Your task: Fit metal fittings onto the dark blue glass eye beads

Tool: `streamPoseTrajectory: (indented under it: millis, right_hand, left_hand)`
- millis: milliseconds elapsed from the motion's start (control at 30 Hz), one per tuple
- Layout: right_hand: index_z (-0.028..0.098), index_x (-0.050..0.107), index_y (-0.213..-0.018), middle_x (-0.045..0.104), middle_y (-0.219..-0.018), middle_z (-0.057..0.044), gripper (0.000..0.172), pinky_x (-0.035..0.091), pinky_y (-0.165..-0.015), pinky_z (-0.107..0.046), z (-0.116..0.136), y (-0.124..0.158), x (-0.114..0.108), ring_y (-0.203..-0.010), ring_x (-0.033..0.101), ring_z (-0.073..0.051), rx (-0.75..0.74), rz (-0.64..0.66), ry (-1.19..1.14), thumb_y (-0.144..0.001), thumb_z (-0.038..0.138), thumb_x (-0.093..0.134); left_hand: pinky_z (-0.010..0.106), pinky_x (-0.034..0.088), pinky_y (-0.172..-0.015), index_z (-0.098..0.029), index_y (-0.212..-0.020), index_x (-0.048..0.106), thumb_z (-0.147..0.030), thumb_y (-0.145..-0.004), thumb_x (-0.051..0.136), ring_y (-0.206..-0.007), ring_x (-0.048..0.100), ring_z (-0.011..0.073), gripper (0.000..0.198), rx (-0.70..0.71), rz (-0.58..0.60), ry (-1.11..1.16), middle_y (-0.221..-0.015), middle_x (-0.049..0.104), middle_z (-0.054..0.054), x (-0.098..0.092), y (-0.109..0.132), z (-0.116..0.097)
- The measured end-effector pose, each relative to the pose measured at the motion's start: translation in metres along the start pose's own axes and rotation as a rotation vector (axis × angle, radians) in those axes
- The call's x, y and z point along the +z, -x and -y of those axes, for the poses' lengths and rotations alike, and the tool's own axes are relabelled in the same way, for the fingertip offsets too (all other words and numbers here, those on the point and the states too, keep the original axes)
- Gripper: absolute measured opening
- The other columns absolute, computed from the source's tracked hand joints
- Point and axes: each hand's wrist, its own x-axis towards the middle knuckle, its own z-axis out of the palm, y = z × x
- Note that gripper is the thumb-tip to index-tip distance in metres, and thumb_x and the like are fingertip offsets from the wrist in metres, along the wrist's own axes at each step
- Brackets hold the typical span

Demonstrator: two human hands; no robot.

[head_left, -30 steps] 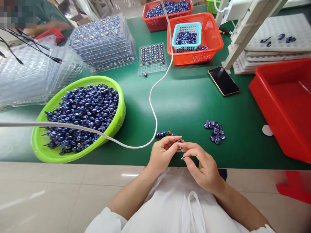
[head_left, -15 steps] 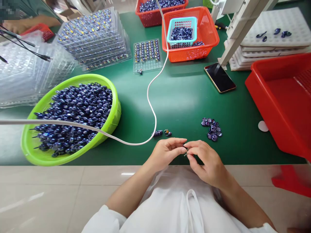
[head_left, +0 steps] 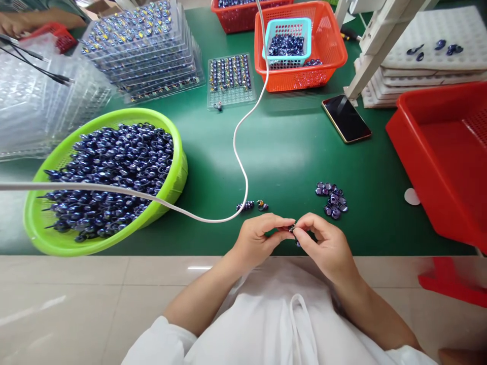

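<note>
Blue piece (head_left: pixel 298 243), long axis bodyward

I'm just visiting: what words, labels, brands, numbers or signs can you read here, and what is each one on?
None that I can read.
Phone: screen dark, no brand or number visible.
White disc: no lettering that I can make out.
Red bin and green basket: no label on the sides in view.
Part between the left hand and right hand: too small to tell.
</note>
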Motion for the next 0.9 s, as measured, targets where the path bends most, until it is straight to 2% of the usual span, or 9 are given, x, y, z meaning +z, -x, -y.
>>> streamPoseTrajectory:
  millis: [100, 167, 300, 400, 467, 633, 800, 900]
  right_hand:
    - [0.023, 0.061, -0.081, 0.063, -0.076, 0.002, 0.009, 0.048, -0.067, -0.025, 0.0005, -0.0004, 0.0001, -0.07, 0.06, -0.013, 0.089, 0.006, -0.012, -0.09, 0.025, 0.061]
    - [0.023, 0.06, -0.08, 0.063, -0.074, 0.002, 0.01, 0.048, -0.066, -0.025, 0.0007, -0.001, -0.0009, -0.069, 0.06, -0.013, 0.119, 0.029, -0.024, -0.09, 0.026, 0.061]
    - [0.023, 0.06, -0.077, 0.064, -0.072, 0.002, 0.013, 0.048, -0.066, -0.024, 0.0022, -0.002, -0.0049, -0.07, 0.06, -0.014, 0.161, 0.083, -0.022, -0.089, 0.025, 0.062]
    - [0.023, 0.06, -0.077, 0.065, -0.073, 0.002, 0.012, 0.047, -0.065, -0.025, 0.0028, -0.0027, -0.0074, -0.07, 0.06, -0.014, 0.189, 0.108, -0.008, -0.089, 0.025, 0.062]
    - [0.023, 0.06, -0.078, 0.066, -0.074, 0.002, 0.011, 0.047, -0.065, -0.025, 0.0018, -0.0036, -0.0076, -0.071, 0.061, -0.014, 0.2, 0.118, -0.008, -0.089, 0.025, 0.062]
    - [0.023, 0.059, -0.078, 0.066, -0.075, 0.001, 0.013, 0.048, -0.065, -0.027, -0.0022, -0.0064, -0.0051, -0.072, 0.063, -0.015, 0.235, 0.139, -0.041, -0.089, 0.029, 0.063]
    - [0.023, 0.056, -0.078, 0.066, -0.073, 0.001, 0.016, 0.049, -0.063, -0.027, -0.0015, -0.0066, -0.0041, -0.069, 0.062, -0.015, 0.252, 0.154, -0.044, -0.089, 0.032, 0.062]
    - [0.023, 0.053, -0.076, 0.063, -0.07, 0.003, 0.017, 0.047, -0.059, -0.025, 0.0004, -0.0072, -0.0034, -0.065, 0.06, -0.014, 0.217, 0.123, 0.037, -0.09, 0.03, 0.062]
  left_hand:
    - [0.025, 0.057, -0.07, -0.021, -0.105, 0.078, -0.017, -0.087, 0.072, -0.075, 0.073, 0.016, 0.02, 0.101, 0.029, -0.056, -0.087, 0.08, 0.006, -0.0036, -0.001, 0.0014]
    - [0.025, 0.057, -0.069, -0.019, -0.106, 0.077, -0.016, -0.086, 0.073, -0.074, 0.073, 0.0157, 0.021, 0.117, 0.052, -0.075, -0.086, 0.08, 0.006, -0.0051, -0.0007, 0.0017]
    - [0.023, 0.058, -0.069, -0.017, -0.106, 0.077, -0.015, -0.083, 0.076, -0.074, 0.075, 0.0161, 0.023, 0.018, 0.071, -0.082, -0.086, 0.081, 0.007, -0.0058, 0.0001, -0.0008]
    - [0.023, 0.059, -0.069, -0.017, -0.097, 0.079, -0.016, -0.08, 0.079, -0.074, 0.076, 0.0166, 0.017, -0.07, 0.071, -0.089, -0.087, 0.082, 0.006, -0.0053, 0.0001, -0.0027]
    - [0.023, 0.058, -0.067, -0.018, -0.094, 0.079, -0.018, -0.08, 0.079, -0.072, 0.075, 0.0167, 0.013, -0.081, 0.069, -0.106, -0.085, 0.081, 0.005, -0.005, -0.0001, -0.0025]
    - [0.025, 0.056, -0.064, -0.019, -0.096, 0.08, -0.021, -0.085, 0.074, -0.065, 0.072, 0.0162, 0.013, 0.006, 0.051, -0.169, -0.077, 0.08, 0.006, -0.0044, 0.0006, 0.0019]
    - [0.026, 0.056, -0.066, -0.021, -0.102, 0.079, -0.016, -0.088, 0.069, -0.069, 0.072, 0.0163, 0.018, 0.124, 0.026, -0.144, -0.078, 0.079, 0.006, -0.0016, 0.0024, 0.0046]
    - [0.027, 0.057, -0.068, -0.02, -0.106, 0.078, -0.016, -0.088, 0.069, -0.072, 0.073, 0.0167, 0.021, 0.096, 0.025, -0.09, -0.081, 0.08, 0.007, -0.0005, 0.0034, 0.0022]
